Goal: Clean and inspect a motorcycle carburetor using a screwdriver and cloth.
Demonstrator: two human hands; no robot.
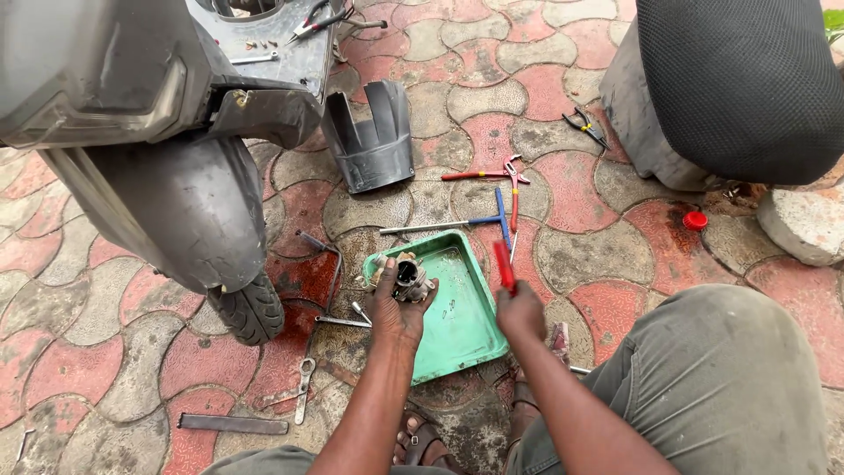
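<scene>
soft, even daylight falls over the paving [571, 189], bright with no harsh glare; shadows are faint and diffuse, darkest under the scooter [189, 202]. the red-handled tool [504, 266] in the right hand [520, 312] is smeared by motion blur (everything else looks sharp). wide-angle bending shows toward the edges, and wet patches on the stones shine dully

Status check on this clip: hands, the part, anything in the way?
Left hand grips carburetor over green tray. Right hand holds red-handled tool, blurred. T-wrench and pliers lie beyond tray; nothing between hands.
</scene>
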